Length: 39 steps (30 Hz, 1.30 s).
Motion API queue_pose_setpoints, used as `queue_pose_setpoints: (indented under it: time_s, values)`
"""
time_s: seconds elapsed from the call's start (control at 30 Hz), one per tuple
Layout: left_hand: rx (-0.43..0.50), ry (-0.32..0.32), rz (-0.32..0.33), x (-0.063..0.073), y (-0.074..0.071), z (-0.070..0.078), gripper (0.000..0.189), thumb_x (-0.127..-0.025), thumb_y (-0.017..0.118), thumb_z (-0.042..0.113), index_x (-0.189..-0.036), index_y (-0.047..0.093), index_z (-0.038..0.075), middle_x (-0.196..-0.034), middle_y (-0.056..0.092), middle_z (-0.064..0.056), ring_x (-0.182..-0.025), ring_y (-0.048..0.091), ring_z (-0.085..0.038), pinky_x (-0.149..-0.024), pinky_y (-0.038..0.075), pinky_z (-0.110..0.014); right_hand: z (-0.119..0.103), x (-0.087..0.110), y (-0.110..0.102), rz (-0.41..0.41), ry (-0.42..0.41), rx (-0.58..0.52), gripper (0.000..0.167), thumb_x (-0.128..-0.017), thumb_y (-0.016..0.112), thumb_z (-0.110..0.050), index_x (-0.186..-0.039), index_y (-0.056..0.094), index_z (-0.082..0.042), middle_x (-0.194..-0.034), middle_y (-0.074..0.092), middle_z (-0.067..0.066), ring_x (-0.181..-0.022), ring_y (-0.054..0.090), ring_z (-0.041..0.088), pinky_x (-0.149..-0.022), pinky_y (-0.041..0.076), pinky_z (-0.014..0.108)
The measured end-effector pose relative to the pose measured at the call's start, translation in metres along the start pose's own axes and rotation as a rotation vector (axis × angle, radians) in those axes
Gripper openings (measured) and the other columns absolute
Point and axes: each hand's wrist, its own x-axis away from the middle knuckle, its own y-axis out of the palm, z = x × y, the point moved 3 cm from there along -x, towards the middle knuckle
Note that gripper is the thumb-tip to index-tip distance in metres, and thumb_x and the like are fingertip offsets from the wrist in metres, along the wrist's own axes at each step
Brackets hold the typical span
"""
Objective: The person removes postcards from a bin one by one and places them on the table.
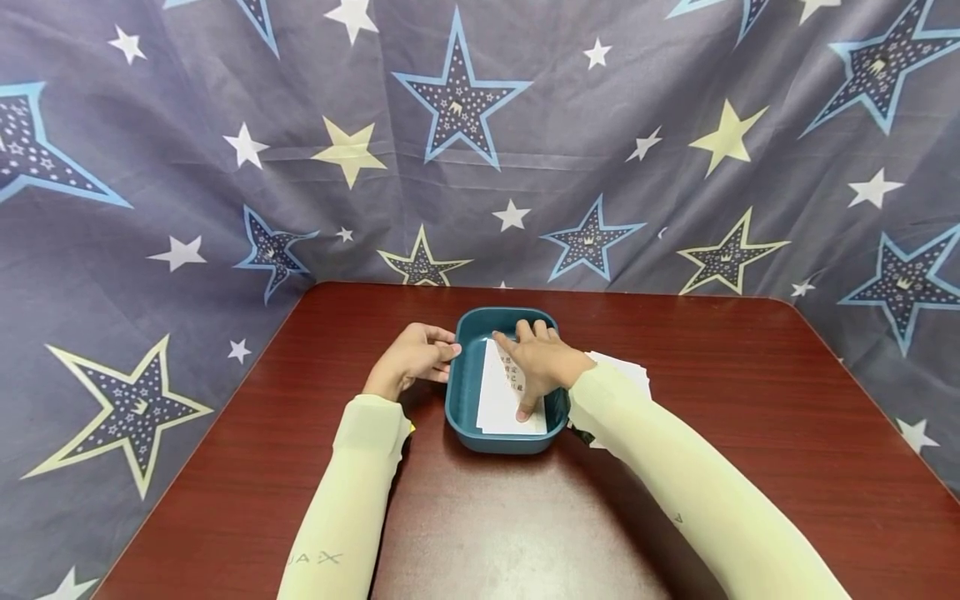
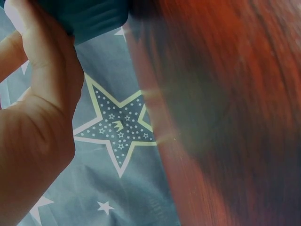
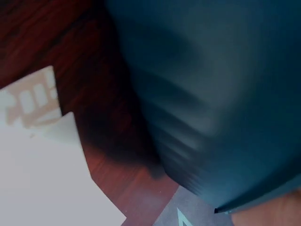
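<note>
A teal rectangular plastic bin point(image 1: 465, 437) stands on the table, also seen as a dark wall point(image 3: 197, 84) in the right wrist view. Inside it lie white paper sheets point(image 1: 491, 408), the top one printed with dark characters. My left hand point(image 1: 412, 358) holds the bin's left rim between thumb and fingers; in the left wrist view the hand point(image 2: 42, 108) is beside the bin's outer wall point(image 2: 99, 19). My right hand point(image 1: 543, 362) reaches over the right rim, fingers spread, thumb and index fingertip touching the sheets. Its palm side is hidden.
More white sheets point(image 1: 626, 372) lie on the table just right of the bin, partly under the right forearm; one shows pale printing in the right wrist view. The reddish-brown wooden table point(image 1: 360, 317) meets a grey star-patterned cloth point(image 1: 525, 167) at the back and sides.
</note>
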Motion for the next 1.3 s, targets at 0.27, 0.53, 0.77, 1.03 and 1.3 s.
queue_pose_setpoints:
  time_s: [0.27, 0.53, 0.77, 1.03, 1.3]
  values:
    - [0.001, -0.005, 0.005, -0.001, -0.001, -0.001, 0.044, -0.099, 0.066, 0.009, -0.138, 0.053, -0.007, -0.115, 0.067, -0.026, -0.062, 0.066, -0.014, -0.061, 0.063, -0.028, 0.01, 0.009, 0.0, 0.264, -0.031, -0.321, 0.093, -0.074, 0.093, -0.028, -0.152, 0.044, -0.013, -0.13, 0.043, 0.014, -0.119, 0.042, 0.031, -0.102, 0.051, 0.043]
    - [-0.011, -0.006, 0.012, -0.001, -0.001, 0.0, 0.041, -0.099, 0.066, 0.009, -0.135, 0.056, -0.005, -0.108, 0.068, -0.019, -0.062, 0.066, -0.015, -0.062, 0.064, -0.029, 0.029, 0.021, -0.014, 0.567, 0.016, -0.86, 0.038, -0.095, 0.067, 0.0, -0.132, 0.063, -0.008, -0.123, 0.063, 0.017, -0.106, 0.061, 0.028, -0.09, 0.055, 0.036]
    - [-0.005, -0.001, 0.009, -0.002, 0.0, -0.001, 0.041, -0.098, 0.067, 0.009, -0.135, 0.056, -0.006, -0.11, 0.068, -0.022, -0.061, 0.066, -0.015, -0.063, 0.064, -0.03, 0.056, 0.039, -0.028, 0.708, 0.062, -1.257, 0.039, -0.094, 0.061, 0.008, -0.133, 0.06, 0.001, -0.109, 0.069, 0.02, -0.086, 0.065, 0.015, -0.07, 0.056, 0.019]
    - [0.004, -0.011, 0.009, 0.001, 0.004, 0.001, 0.041, -0.098, 0.066, 0.007, -0.136, 0.055, -0.007, -0.119, 0.067, -0.026, -0.063, 0.065, -0.015, -0.063, 0.064, -0.03, 0.099, 0.07, -0.02, 0.762, 0.104, -1.591, 0.04, -0.095, 0.055, 0.011, -0.135, 0.055, 0.005, -0.094, 0.066, 0.0, -0.079, 0.066, 0.008, -0.066, 0.058, 0.018]
    - [0.003, -0.012, 0.017, 0.001, 0.0, 0.001, 0.041, -0.098, 0.067, 0.007, -0.135, 0.055, -0.006, -0.109, 0.069, -0.022, -0.061, 0.066, -0.015, -0.062, 0.064, -0.031, 0.128, 0.096, -0.013, 0.785, 0.078, -1.701, 0.033, -0.094, 0.056, 0.014, -0.121, 0.063, -0.006, -0.093, 0.067, 0.0, -0.084, 0.065, 0.009, -0.069, 0.057, 0.017]
